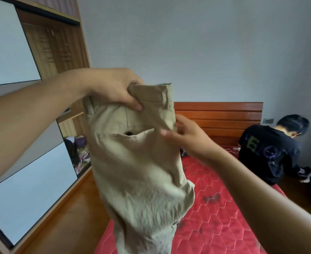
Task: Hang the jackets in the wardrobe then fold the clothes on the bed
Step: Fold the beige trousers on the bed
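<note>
A pair of beige trousers (138, 171) hangs in front of me above the bed (215, 208), with a back pocket and its dark button facing me. My left hand (114, 88) grips the waistband at the top, thumb over the front of the cloth. My right hand (185, 136) is at the right edge of the trousers just below the waistband, its fingers at the cloth's edge; the hand is blurred. The trouser legs run down out of view at the bottom.
The bed has a red quilted mattress and a wooden headboard (218, 116). A wardrobe (55, 44) with pale panels stands at the left, with clothes on a lower shelf (79, 153). A person in a black shirt (272, 153) sits at the bed's far right.
</note>
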The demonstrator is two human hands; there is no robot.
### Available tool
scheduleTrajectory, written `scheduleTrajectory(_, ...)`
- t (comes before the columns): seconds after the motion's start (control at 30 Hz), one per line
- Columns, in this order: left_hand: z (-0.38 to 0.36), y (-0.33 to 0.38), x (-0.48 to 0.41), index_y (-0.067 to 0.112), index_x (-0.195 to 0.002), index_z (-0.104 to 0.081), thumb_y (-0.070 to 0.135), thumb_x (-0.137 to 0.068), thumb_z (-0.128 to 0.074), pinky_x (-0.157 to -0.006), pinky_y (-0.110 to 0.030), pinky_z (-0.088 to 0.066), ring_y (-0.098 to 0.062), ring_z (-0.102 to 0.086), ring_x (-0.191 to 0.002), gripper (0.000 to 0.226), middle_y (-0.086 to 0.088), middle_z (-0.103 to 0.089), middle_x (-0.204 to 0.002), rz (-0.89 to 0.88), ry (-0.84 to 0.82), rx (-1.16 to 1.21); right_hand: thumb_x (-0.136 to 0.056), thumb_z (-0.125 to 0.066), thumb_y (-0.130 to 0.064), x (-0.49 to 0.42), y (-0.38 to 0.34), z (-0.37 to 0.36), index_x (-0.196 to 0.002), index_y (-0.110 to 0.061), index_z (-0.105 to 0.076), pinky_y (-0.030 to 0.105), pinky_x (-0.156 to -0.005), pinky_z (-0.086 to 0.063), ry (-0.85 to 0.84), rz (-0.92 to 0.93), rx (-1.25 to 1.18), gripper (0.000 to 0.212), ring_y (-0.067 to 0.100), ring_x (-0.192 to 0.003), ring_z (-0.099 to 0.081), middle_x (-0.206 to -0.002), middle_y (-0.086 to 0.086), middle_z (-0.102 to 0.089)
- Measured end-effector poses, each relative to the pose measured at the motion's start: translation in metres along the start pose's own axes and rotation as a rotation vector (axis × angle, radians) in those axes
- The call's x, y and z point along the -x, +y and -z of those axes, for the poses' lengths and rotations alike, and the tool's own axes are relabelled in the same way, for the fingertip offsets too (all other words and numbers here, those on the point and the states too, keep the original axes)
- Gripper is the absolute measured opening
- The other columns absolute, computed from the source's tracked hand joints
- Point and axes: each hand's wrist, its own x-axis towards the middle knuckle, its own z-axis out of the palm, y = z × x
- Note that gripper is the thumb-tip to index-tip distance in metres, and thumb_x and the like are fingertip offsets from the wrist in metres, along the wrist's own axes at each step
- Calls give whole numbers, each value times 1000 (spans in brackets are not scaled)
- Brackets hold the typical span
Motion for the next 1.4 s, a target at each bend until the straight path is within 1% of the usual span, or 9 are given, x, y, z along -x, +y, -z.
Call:
scheduleTrajectory(0.17,8,15,0,40,-97,-68,57,-78,-72,-72,-21,-49,0,-69,-86,27,22,-73,-93,16,-91,-18,-96,-66,-5,-19,-26,-10,-106,-2,-74,53,-96,-57,30,22,-104,13,35,-103,-73,-108,18,-76)
scheduleTrajectory(0.37,11,6,2,26,-108,-73,36,-88,-73,-97,-43,-53,-11,-71,-103,22,12,-76,-106,-61,69,-20,-84,-75,1,-6,22,-9,-94,-1,-73,46,-81,-61,-144,-73,290,11,17,-81,-70,-94,15,-77)
scheduleTrajectory(0.57,23,-2,13,32,-109,-72,39,-83,-70,-98,-35,-53,-8,-71,-104,27,14,-76,-107,-76,75,30,-90,-74,-26,39,114,8,-59,-17,-53,33,-59,-39,-300,-281,535,39,5,-56,-42,-59,-11,-45)
scheduleTrajectory(0.7,5,-6,5,30,-110,-72,50,-85,-76,-101,-49,-52,-14,-71,-106,33,10,-76,-110,-54,72,57,-92,-71,-45,41,99,22,-84,-16,-68,31,-74,-52,-417,-313,670,30,19,-78,-67,-80,-5,-68)
scheduleTrajectory(0.87,-19,24,-9,18,-101,-70,38,-84,-75,-78,-26,-53,-6,-70,-87,27,7,-75,-93,-108,86,40,-84,-82,-33,2,-11,19,-121,-16,-65,36,-90,-59,-77,36,128,44,13,-105,-71,-114,0,-74)
scheduleTrajectory(0.97,-25,36,-11,26,-90,-59,52,-82,-72,-63,-27,-43,-6,-62,-73,30,8,-67,-82,-64,148,-66,-88,-78,-23,-4,-32,14,-107,-9,-73,54,-90,-59,75,69,111,24,20,-94,-72,-103,6,-77)
scheduleTrajectory(1.07,-26,16,14,35,-97,-59,67,-67,-73,-70,-28,-50,-4,-68,-78,45,13,-72,-87,104,24,-72,-92,-72,-7,12,-23,18,-100,-12,-76,49,-90,-60,181,59,-17,10,24,-91,-75,-99,9,-79)
scheduleTrajectory(1.17,-46,-10,45,31,-99,-70,47,-71,-85,-80,-36,-56,-9,-72,-85,35,8,-76,-91,173,-5,154,-93,-67,0,30,-21,27,-103,-10,-75,45,-89,-60,255,34,-90,15,26,-92,-75,-101,13,-78)
scheduleTrajectory(1.4,-118,21,72,25,-98,-70,12,-68,-79,-81,-37,-62,-21,-73,-98,34,-3,-74,-96,53,413,1038,-85,-70,-16,84,-35,36,-101,-16,-77,42,-79,-63,253,8,-198,18,31,-91,-75,-102,17,-77)
